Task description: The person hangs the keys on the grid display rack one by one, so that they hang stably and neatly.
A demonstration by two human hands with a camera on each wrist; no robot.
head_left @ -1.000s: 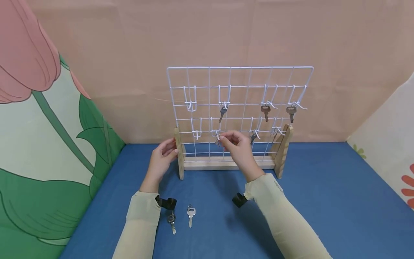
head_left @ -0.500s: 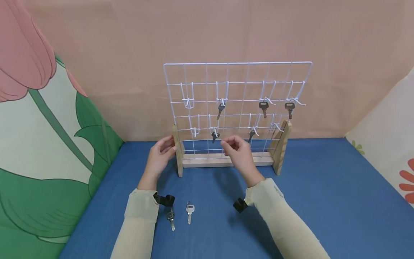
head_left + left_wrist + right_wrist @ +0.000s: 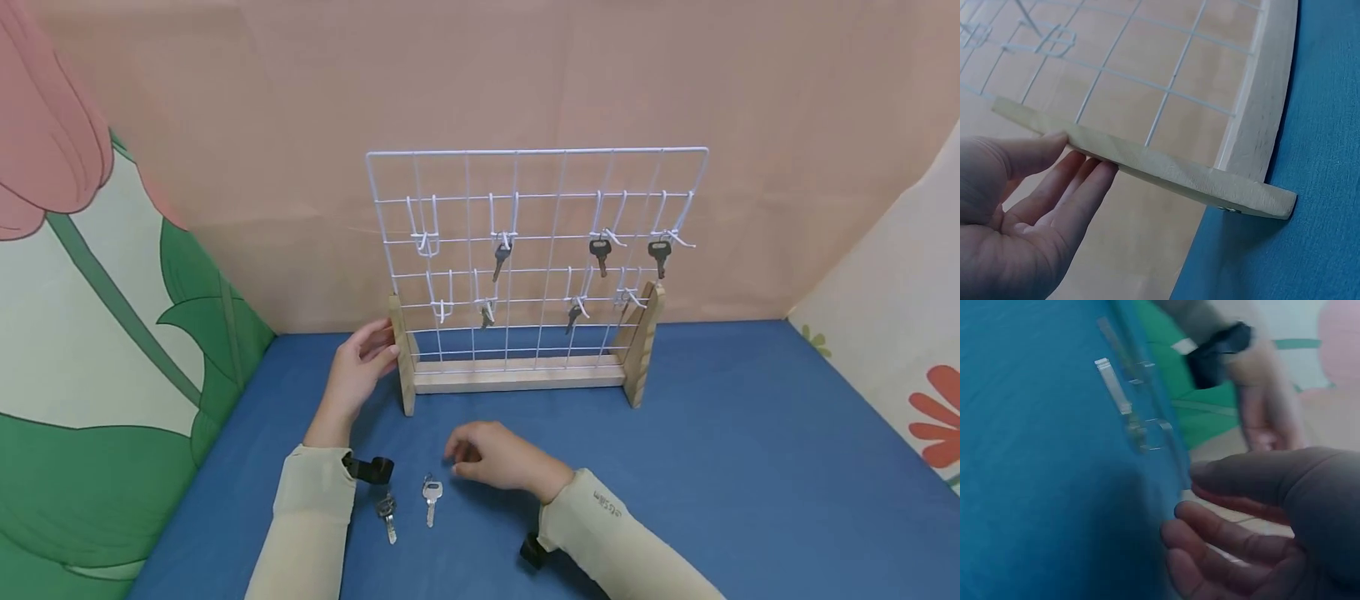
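Observation:
A white wire grid rack [image 3: 540, 152] on a wooden stand [image 3: 517, 381] bears hooks in two rows. Keys hang from several of them, among them a lower-row key [image 3: 487, 315] left of centre. My left hand [image 3: 354, 375] holds the stand's left wooden post [image 3: 1147, 162], thumb on one face and fingertips on the other, as the left wrist view shows. My right hand [image 3: 498, 457], loosely curled with nothing in it, is above the table just right of a silver key [image 3: 431, 492] with a ring. Another key [image 3: 387, 517] with a dark head lies to its left.
The blue table [image 3: 750, 467] runs back to a tan backdrop [image 3: 225, 100]. A floral panel [image 3: 90, 350] rises at the left and a white one [image 3: 885, 308] at the right. Both wrists wear black cameras, the left camera [image 3: 372, 471] close above the loose keys.
My right hand has let go of a key, now hanging on a lower-row hook, and has come down toward the loose keys. My left hand stays on the post. The head view shifts slightly.

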